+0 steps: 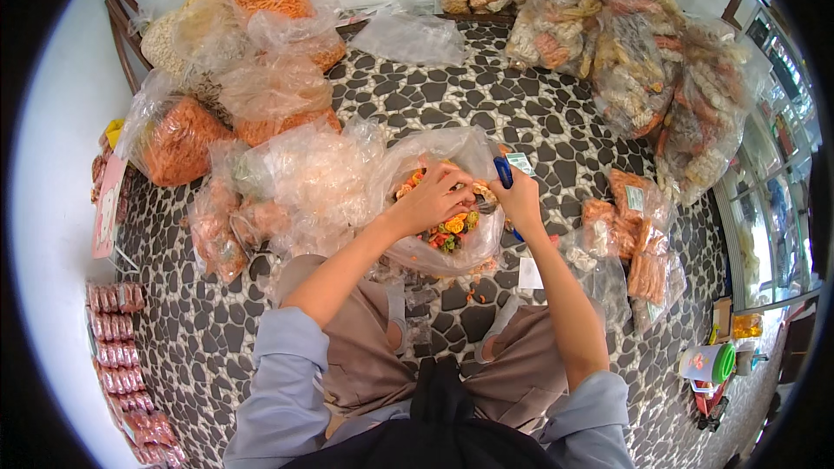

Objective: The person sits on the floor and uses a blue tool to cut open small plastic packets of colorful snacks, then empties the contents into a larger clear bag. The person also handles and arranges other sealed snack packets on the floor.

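Observation:
An open clear plastic bag (485,251) stands on the floor before me, holding colourful snack pieces (455,224) in yellow, orange, green and dark tones. My left hand (442,200) reaches over the bag's mouth with its fingers bent down among the pieces; whether they pinch any is hidden. At the bag's right rim, my right hand (519,198) is closed around a blue tool (503,172), most of it covered by the fingers, so its kind is unclear. A small blue thing (518,235) shows beside my right wrist.
Large bags of orange snacks (182,140) crowd the left. Clear plastic bags (319,176) lie beside the open one. Filled packets (642,234) sit at right, below big stuffed sacks (635,71). A white paper (531,273) and orange crumbs (475,294) are on the stone-patterned floor (430,88).

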Available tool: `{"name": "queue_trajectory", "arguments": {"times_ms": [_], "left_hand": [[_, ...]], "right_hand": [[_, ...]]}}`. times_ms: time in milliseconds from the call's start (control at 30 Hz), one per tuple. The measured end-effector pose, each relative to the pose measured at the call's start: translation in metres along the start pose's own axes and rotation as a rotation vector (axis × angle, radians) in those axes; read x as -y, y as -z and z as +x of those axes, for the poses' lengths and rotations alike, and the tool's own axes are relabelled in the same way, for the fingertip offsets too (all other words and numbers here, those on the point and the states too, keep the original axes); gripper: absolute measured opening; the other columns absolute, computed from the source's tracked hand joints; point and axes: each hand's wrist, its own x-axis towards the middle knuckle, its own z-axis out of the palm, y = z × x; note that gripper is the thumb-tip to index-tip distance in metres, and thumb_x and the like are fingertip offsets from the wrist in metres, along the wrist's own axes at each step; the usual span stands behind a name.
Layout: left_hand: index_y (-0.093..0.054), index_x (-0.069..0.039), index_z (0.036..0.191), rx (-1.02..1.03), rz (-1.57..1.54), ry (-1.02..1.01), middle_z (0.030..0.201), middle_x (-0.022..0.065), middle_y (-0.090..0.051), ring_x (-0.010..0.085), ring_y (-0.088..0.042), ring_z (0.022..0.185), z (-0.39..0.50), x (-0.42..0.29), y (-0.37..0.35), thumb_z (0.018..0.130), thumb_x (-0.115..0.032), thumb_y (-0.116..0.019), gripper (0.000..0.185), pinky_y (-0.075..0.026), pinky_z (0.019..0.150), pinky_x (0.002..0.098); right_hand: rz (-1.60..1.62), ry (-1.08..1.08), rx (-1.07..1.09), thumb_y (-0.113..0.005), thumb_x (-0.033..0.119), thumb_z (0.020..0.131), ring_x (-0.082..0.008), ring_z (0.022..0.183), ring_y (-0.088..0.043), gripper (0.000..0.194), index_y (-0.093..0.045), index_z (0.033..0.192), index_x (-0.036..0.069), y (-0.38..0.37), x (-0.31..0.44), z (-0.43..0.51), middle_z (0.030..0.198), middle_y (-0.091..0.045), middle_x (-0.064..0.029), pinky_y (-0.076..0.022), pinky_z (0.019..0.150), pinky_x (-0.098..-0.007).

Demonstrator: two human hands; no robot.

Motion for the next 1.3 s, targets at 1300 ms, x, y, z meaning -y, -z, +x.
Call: {"name": "queue_trajectory", "arguments": {"times_ms": [1300], "left_hand": [[-0.054, -0.008, 0.11, -0.674, 0.237, 0.875, 0.115, 0.0102, -0.055, 0.0285, -0.05, 0.109, -0.072, 0.072, 0.051, 0.077, -0.003, -0.058, 0.033, -0.039, 0.093, 0.0392]], "right_hand": [[0.662, -0.355, 0.351, -0.06, 0.041, 0.083, -0.0093, 0.049, -0.053, 0.04, -0.05, 0.086, 0.003, -0.067, 0.03, 0.025, 0.067, -0.054, -0.0024, -0.0377, 0.041, -0.0225]]}}
